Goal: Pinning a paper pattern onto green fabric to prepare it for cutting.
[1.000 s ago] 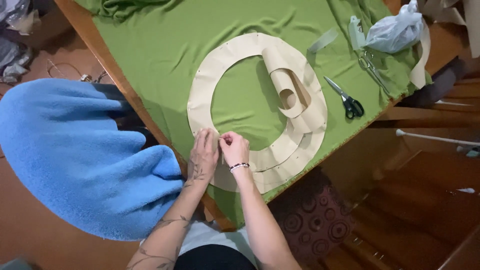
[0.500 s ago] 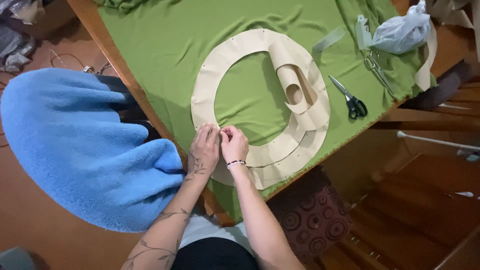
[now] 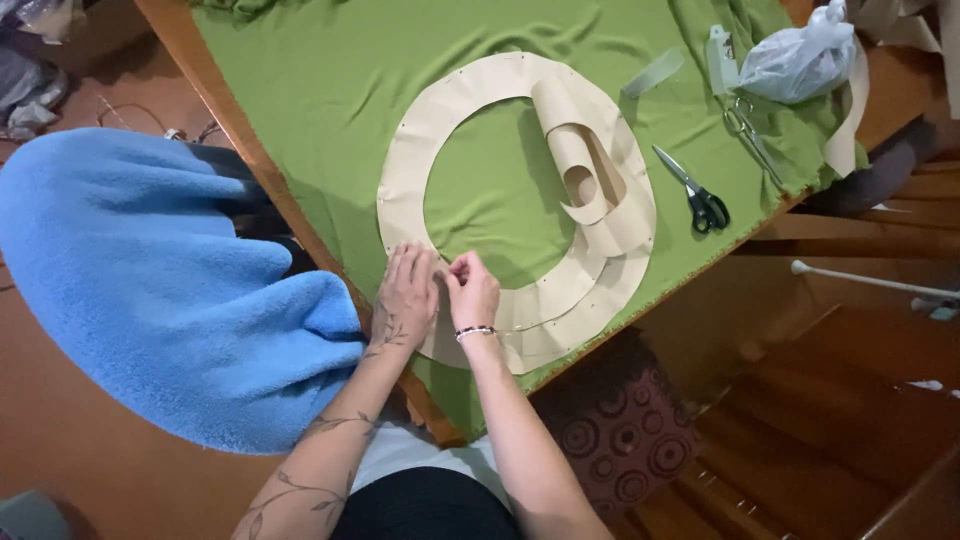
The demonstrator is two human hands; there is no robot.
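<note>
Under both hands lies a paper ring [image 3: 440, 120] on green cloth [image 3: 330, 90]. Left hand [image 3: 405, 300] presses flat on its near edge; right hand [image 3: 472, 290], touching it, pinches the paper. Scissors [image 3: 695, 195] lie well beyond the right hand.

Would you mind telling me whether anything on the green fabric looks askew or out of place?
Yes: part of the beige paper pattern ring curls up into a loose loop on its right side instead of lying flat. Both hands, left and right, press its near edge.
</note>
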